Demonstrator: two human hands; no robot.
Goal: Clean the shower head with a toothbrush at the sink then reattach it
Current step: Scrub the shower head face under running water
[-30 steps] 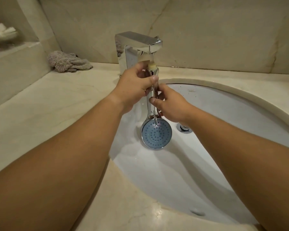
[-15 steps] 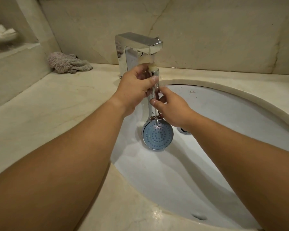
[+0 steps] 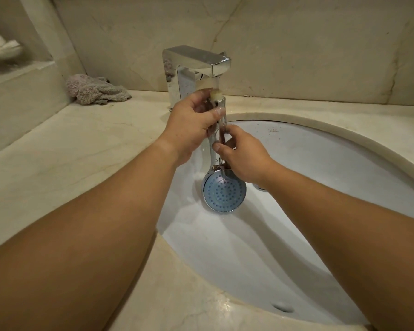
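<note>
Both hands are on the shower head (image 3: 224,189), which hangs upside down over the sink (image 3: 320,168) with its threaded end raised right under the spout of the chrome faucet (image 3: 196,60). The left hand (image 3: 191,123) wraps its fingers round the upper part of the handle, gripping it. The right hand (image 3: 242,156) is curled lower down against the handle, thumb forward, and pinches something thin that runs along the chrome; it may be the toothbrush, but the view is too cramped between the fingers to be sure. The blue spray face, ringed in chrome, points toward the camera and sits low in the basin, apart from the porcelain.

Risks, as I judge them: the handle looks wet and polished, so a loosened grip could let the head slide out and knock the basin or chip it. If water runs into the open threaded end, it could spray out through the nozzles onto the counter. A thin tool pinched that lightly could also drop toward the drain (image 3: 261,187), which shows just past the right wrist.

Around the basin lies a pale marble countertop (image 3: 81,151) with a damp patch near its front edge. A crumpled grey cloth (image 3: 96,91) rests at the back by the wall, left of the faucet. Marble panels line the wall, and a ledge on the far left holds something whitish, too blurred to identify.
</note>
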